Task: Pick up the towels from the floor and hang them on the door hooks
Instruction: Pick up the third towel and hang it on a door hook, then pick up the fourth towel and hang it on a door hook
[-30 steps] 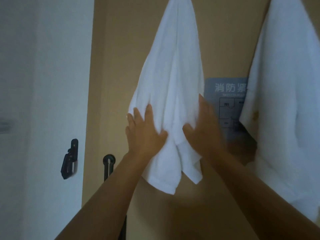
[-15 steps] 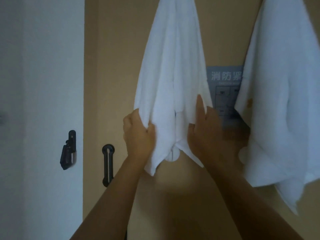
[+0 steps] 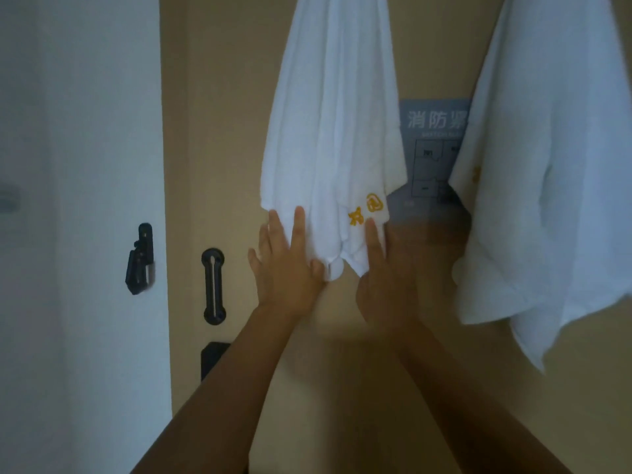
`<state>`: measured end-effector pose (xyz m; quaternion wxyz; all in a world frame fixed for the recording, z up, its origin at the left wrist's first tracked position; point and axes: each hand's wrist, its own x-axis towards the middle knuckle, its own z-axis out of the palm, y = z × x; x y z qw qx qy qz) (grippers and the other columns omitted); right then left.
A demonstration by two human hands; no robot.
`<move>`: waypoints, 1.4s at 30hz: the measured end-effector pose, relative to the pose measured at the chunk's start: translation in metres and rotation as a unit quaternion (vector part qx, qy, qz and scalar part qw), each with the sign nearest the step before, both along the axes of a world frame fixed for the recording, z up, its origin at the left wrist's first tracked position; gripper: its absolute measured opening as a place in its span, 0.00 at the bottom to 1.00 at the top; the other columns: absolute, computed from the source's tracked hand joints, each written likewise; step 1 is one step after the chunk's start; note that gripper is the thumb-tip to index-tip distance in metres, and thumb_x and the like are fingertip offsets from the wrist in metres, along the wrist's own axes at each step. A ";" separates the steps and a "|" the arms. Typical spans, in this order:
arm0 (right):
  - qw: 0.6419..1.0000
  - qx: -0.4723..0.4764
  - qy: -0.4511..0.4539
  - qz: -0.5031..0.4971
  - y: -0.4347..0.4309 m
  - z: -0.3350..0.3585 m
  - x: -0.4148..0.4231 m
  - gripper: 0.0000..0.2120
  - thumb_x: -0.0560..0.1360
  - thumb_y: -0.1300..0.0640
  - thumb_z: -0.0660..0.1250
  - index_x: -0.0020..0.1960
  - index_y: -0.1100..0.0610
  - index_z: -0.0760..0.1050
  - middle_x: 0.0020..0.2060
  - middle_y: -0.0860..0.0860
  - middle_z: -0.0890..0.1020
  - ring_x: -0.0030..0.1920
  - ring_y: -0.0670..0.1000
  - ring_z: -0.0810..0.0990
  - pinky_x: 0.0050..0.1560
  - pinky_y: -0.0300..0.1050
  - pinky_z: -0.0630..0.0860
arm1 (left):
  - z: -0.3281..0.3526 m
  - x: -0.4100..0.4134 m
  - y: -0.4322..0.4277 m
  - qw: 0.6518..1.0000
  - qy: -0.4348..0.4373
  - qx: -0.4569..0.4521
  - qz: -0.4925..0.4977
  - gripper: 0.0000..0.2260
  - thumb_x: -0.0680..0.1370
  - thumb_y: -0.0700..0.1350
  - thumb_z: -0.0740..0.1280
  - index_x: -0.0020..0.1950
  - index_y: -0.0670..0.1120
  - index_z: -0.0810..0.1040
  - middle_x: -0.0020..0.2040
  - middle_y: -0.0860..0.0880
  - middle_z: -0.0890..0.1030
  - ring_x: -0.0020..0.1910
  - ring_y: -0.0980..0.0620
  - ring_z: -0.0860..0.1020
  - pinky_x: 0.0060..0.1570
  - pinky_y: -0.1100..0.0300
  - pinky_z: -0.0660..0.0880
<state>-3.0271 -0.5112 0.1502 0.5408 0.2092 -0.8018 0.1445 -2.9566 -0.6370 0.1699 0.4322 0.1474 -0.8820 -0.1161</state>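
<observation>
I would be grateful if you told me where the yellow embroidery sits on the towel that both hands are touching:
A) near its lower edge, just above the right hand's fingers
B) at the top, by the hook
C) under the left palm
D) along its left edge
A: the yellow embroidery shows near the lower right edge of the white towel, just above the fingertips of the right hand.

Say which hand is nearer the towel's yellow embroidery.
Right. The right hand touches the towel just below the yellow embroidery; the left hand rests farther left on its lower edge.
</observation>
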 end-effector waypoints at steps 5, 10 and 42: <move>0.996 0.033 -0.066 0.056 0.014 -0.018 0.024 0.40 0.57 0.62 0.64 0.70 0.61 0.63 0.61 0.66 0.76 0.54 0.65 0.80 0.57 0.55 0.75 | -0.016 0.027 0.018 0.999 -0.042 -0.018 0.009 0.32 0.79 0.54 0.56 0.77 0.51 0.41 0.77 0.42 0.39 0.77 0.41 0.42 0.73 0.41 0.46; 0.989 0.083 -0.092 0.077 0.026 -0.024 0.062 0.33 0.65 0.56 0.50 0.69 0.62 0.68 0.64 0.65 0.73 0.63 0.62 0.76 0.63 0.53 0.69 | -0.047 0.057 0.028 0.997 -0.071 -0.020 0.005 0.31 0.79 0.52 0.57 0.77 0.49 0.44 0.78 0.44 0.40 0.77 0.43 0.42 0.73 0.42 0.47; 0.916 0.060 -0.358 -0.168 0.191 -0.068 0.333 0.28 0.79 0.49 0.54 0.76 0.53 0.50 0.76 0.54 0.54 0.74 0.57 0.56 0.72 0.55 0.55 | -0.075 0.229 0.183 0.922 -0.213 -0.093 -0.311 0.30 0.79 0.53 0.57 0.77 0.48 0.50 0.78 0.48 0.49 0.77 0.48 0.50 0.73 0.50 0.55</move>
